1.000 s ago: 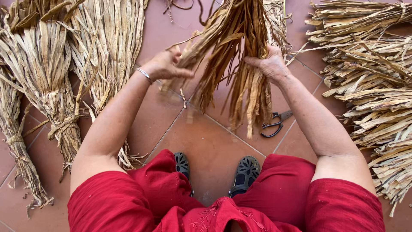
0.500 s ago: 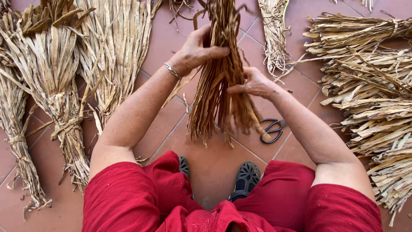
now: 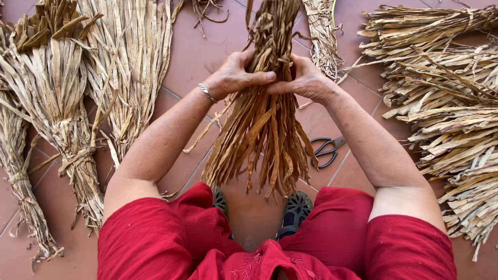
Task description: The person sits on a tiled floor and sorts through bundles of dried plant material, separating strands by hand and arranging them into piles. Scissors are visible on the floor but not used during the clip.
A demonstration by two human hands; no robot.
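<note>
Both hands, left hand point(image 3: 238, 77), right hand point(image 3: 306, 80), now clasped together round leaf bundle point(image 3: 264, 135)

The brown leaf bundle point(image 3: 264, 135) is cut off by the top edge; both shoes point(image 3: 295, 207) are partly hidden beneath it

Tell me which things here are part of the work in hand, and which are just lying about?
In hand: brown leaf bundle, gripped by left hand and right hand.

Lying about: scissors, tied bundles at left, stacked bundles at right.

Both hands point(image 3: 275, 78) clenched, thumbs together
</note>
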